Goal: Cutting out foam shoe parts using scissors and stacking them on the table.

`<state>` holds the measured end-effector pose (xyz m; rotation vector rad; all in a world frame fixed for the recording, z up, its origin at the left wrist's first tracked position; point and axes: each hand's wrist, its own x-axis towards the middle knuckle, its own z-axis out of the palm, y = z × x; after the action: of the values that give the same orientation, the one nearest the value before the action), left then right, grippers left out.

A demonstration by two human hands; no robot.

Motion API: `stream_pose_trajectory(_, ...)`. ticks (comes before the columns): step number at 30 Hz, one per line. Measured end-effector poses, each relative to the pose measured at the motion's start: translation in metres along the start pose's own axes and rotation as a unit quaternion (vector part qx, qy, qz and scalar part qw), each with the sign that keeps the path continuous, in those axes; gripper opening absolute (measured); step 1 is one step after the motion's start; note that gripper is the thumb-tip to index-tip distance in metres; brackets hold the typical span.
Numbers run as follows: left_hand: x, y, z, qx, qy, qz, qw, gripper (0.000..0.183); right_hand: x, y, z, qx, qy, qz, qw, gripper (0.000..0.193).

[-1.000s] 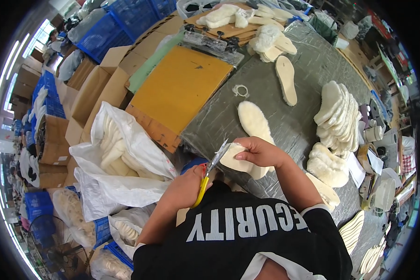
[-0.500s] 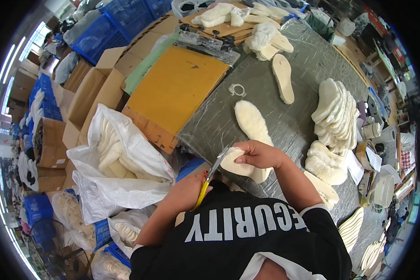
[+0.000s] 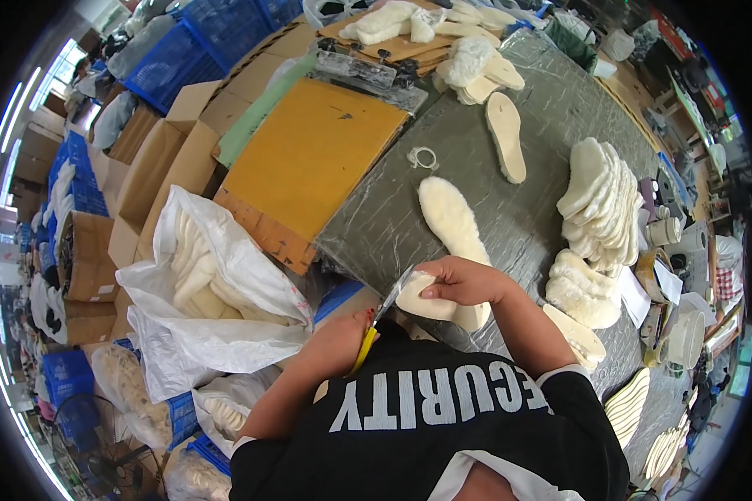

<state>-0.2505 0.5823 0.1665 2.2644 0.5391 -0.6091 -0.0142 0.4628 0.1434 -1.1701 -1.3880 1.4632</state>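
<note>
Where cardboard and plastic crowd the left: I can see a blue plastic crate (image 3: 68, 376) and, further in, a brown cardboard box (image 3: 152, 179) with raised flaps.
White crinkled plastic sack (image 3: 175, 351): gapes near the box, long cream pieces (image 3: 194, 271) heaped inside.
Flat yellow rectangular board (image 3: 313, 154): lies beyond the sack, by the left edge of a dark grey sheet-covered table (image 3: 376, 225).
Left hand (image 3: 340, 338): wrapped around the yellow handles of metal-bladed scissors (image 3: 364, 344); how each finger sits in the loops, I can't tell.
Blades: slanting up and away to the insole's left edge; whether they bite into it is too small to tell.
Flat cream insole (image 3: 414, 299): held at the table's near edge, its rounded end beside the blades.
Fuzzy cream insole (image 3: 449, 213): lies on the table just past the hands, its near end partly hidden.
Right hand (image 3: 468, 282): pinching the flat insole, thumb on its upper face.
Smooth beige insole (image 3: 505, 138): lies farther back.
Overlapping cream fleece stack (image 3: 600, 200): rises on the right, a shorter fleece pile (image 3: 581, 292) just nearer.
</note>
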Motion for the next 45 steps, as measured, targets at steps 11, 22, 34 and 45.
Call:
stream_pose_trajectory(11, 0.013, -0.04, 0.032, -0.326, -0.053, 0.084, 0.94, 0.046, -0.009, 0.02, -0.005, 0.123, 0.038, 0.042, 0.991, 0.023)
stream_pose_trajectory(22, 0.004, -0.028, 0.024, -0.077, 0.071, 0.085, 0.991, 0.051, -0.001, 0.012, 0.004, 0.091, 0.034, 0.043, 0.994, 0.023)
stream_pose_trajectory(34, 0.011, -0.014, 0.01, -0.064, -0.004, 0.003, 0.998, 0.052, 0.006, 0.014, 0.009, 0.068, -0.004, 0.054, 0.996, 0.021)
stream_pose_trajectory(45, 0.004, -0.019, 0.012, -0.214, 0.076, 0.095, 0.969, 0.041, -0.001, 0.021, 0.006, 0.151, 0.06, 0.03, 0.986, 0.025)
